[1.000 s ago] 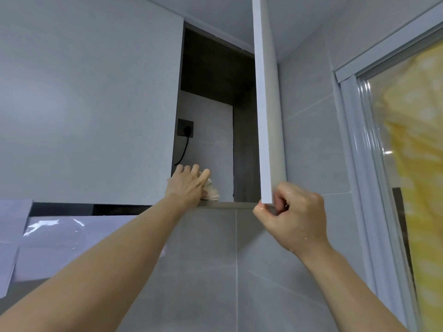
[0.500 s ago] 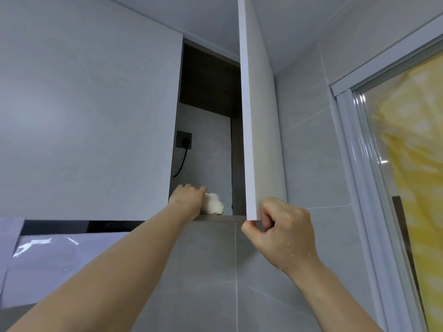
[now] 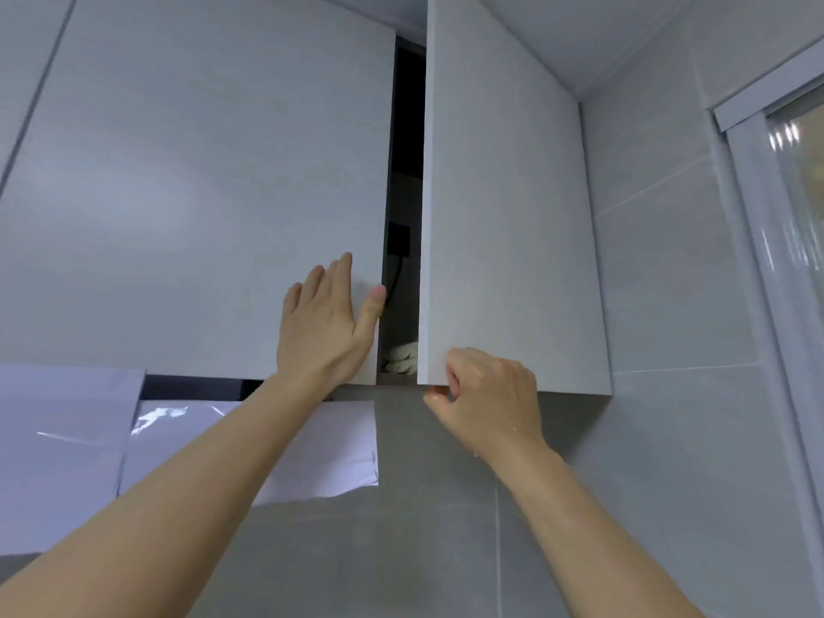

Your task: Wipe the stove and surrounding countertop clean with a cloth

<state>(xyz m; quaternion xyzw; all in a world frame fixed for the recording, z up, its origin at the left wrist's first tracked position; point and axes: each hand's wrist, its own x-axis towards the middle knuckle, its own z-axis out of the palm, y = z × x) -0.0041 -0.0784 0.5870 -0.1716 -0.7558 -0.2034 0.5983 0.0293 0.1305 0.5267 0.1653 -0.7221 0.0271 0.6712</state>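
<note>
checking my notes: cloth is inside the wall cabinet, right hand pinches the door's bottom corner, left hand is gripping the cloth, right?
Not quite. In the head view the left hand lies flat and open on the neighbouring cabinet door, not gripping the cloth. The cloth sits inside the cabinet, and the right hand pinches the open door's bottom corner.

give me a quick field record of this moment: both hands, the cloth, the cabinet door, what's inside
left hand: open, flat against the left cabinet door
right hand: pinches the bottom corner of the right cabinet door
right cabinet door: nearly shut, narrow gap left
cloth: cream, bunched on the cabinet shelf, seen through the gap, no hand on it
also inside: black wall socket with a cable
below the cabinets: grey wall tiles
</note>
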